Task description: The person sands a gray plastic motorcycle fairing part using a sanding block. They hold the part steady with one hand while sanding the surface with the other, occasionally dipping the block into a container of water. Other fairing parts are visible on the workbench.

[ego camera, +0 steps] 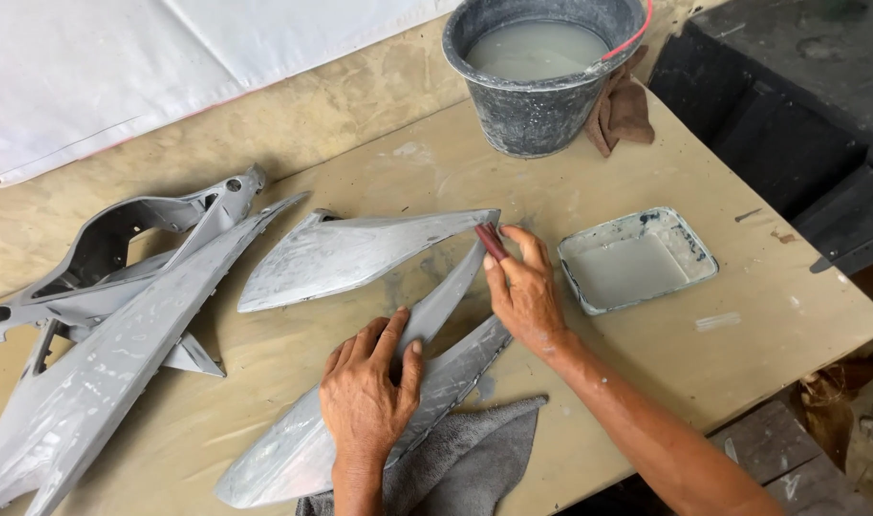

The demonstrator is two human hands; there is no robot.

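Note:
A grey primed body panel [331, 253] with a long curved lower arm lies across the middle of the wooden table [742, 354]. My left hand [367, 392] presses flat on the panel's lower arm, fingers spread. My right hand [524, 287] pinches a small folded dark red piece of sandpaper [491, 241] against the panel's tip, near where the upper and lower parts meet. A grey cloth [474, 459] lies under the panel's lower end at the table's front edge.
Two more grey primed panels [121, 315] lie at the left. A square tray of cloudy water [635, 260] sits right of my right hand. A grey bucket of murky water [541, 72] with a brown rag [625, 113] stands at the back. The table edge drops off at right.

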